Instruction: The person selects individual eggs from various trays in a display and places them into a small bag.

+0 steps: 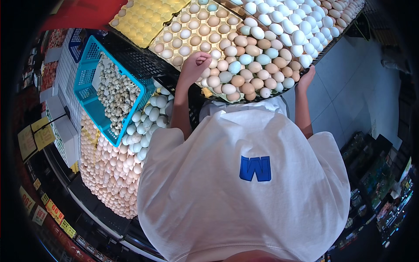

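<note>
My left hand (pixel 198 64) is over the left part of a heap of brown, cream and pale blue-green eggs (pixel 253 67). Its fingers are bent, with the tips at a pale egg (pixel 213 63); whether they grip it cannot be seen. Just above that hand lies a cream egg tray (pixel 187 25) with eggs spaced in its cups. My right hand (pixel 306 78) is at the right front corner of the black crate's rim (pixel 299 72), closed around the edge, its fingers partly hidden. White eggs (pixel 296 24) are piled beyond the mixed heap.
A yellow egg tray (pixel 142 19) lies at the upper left. Left of me, a turquoise plastic basket (pixel 113 57) of speckled quail eggs (pixel 116 95) stands by pale blue-green eggs (pixel 154 114) and many pinkish eggs (pixel 114 173). Tiled floor (pixel 343 88) shows at the right.
</note>
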Tool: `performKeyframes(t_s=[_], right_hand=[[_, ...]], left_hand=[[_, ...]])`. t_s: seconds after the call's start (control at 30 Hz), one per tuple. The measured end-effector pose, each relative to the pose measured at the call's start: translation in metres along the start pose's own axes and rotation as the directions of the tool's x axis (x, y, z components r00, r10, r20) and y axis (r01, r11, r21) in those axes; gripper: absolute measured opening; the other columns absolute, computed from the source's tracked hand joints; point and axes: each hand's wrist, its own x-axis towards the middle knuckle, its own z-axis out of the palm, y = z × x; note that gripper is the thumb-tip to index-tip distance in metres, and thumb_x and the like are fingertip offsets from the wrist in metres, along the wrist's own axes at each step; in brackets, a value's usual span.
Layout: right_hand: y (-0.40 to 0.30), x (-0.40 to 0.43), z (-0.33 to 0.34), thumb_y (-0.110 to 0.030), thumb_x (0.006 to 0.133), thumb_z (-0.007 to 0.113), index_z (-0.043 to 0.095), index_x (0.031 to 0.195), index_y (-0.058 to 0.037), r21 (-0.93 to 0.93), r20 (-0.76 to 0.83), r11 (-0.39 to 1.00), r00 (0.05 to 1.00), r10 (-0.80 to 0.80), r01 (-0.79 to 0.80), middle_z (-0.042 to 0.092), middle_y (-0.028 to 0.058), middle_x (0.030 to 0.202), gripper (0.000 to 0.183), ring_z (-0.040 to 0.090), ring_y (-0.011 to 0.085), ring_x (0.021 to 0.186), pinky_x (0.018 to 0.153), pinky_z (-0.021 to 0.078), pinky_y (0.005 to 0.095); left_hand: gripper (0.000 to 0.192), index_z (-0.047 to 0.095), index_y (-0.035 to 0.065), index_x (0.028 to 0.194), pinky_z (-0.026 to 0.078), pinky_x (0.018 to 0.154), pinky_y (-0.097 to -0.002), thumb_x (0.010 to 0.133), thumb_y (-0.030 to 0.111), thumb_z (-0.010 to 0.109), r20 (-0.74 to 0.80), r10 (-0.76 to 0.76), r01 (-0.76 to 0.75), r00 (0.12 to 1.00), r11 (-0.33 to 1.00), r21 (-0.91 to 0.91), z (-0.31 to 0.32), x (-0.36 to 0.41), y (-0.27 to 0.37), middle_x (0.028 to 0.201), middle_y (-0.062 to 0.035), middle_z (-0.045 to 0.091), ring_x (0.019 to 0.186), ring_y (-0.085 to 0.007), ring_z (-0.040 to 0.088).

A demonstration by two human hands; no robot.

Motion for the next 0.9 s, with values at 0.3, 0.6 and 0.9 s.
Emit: performKeyframes(t_s=[0.3,0.6,0.9], right_hand=[[0.001,0.001,-0.001,-0.034,0.093,0.036,0.044,0.115,0.0035,-0.006,0.01,1.0,1.0,-0.003,0.003,0.047,0.0131,0.112,0.044,0.044,0.0209,0.102,0.091,0.0337,0.0333],[-0.001,0.0,0.0,-0.035,0.093,0.036,0.042,0.119,0.0038,-0.002,0.017,1.0,1.0,0.009,-0.009,0.046,0.0135,0.116,0.047,0.044,0.0215,0.106,0.092,0.0336,0.0337],[-0.004,-0.002,0.0,-0.035,0.093,0.036,0.042,0.118,0.004,-0.012,0.017,1.0,1.0,-0.004,0.004,0.047,0.0129,0.113,0.046,0.045,0.0204,0.102,0.09,0.0352,0.0328]], left_hand=[[0.02,0.061,0.0013,0.096,0.044,0.065,-0.0183,0.082,0.015,0.062,0.007,0.009,-0.009,1.0,1.0,-0.005,0.001,0.002,-0.001,0.081,-0.0004,0.061,0.072,-0.0048,0.054],[0.019,0.06,0.0023,0.097,0.044,0.067,-0.0183,0.081,0.013,0.064,0.028,-0.019,0.019,0.999,1.0,0.012,0.0,0.002,0.001,0.085,-0.0002,0.061,0.076,-0.0044,0.053],[0.029,0.061,0.005,0.096,0.042,0.064,-0.0177,0.072,0.015,0.073,0.005,0.017,-0.018,1.0,0.98,0.199,0.004,-0.003,0.01,0.081,0.0025,0.057,0.069,-0.0035,0.046]])
